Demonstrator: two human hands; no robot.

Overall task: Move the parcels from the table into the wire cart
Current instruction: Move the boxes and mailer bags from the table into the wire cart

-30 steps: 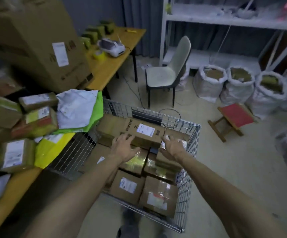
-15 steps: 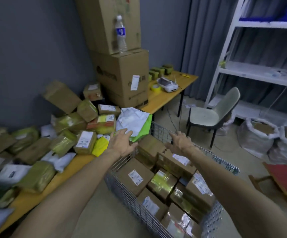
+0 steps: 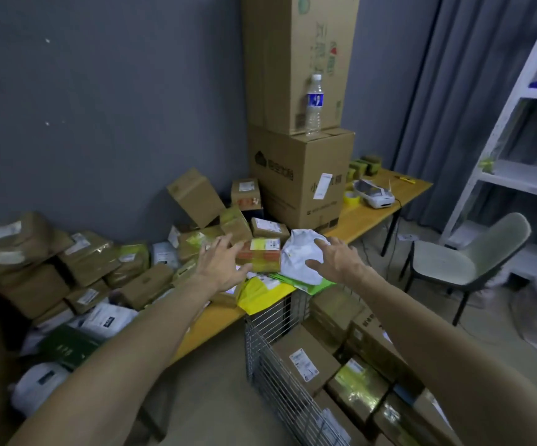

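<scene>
I am holding both hands spread, empty and apart, flanking the orange-and-yellow taped parcel (image 3: 262, 257) on the table (image 3: 370, 217). My left hand (image 3: 220, 263) is just beside its left end, perhaps touching. My right hand (image 3: 336, 259) is farther off, over the white mailer bag (image 3: 296, 252). The parcel's long axis is running hand to hand, and the wire cart (image 3: 270, 320) is sitting below it.

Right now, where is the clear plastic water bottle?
Head view, upper centre: the bottle stands upright on the lower large cardboard box, in front of the taller box.
</scene>
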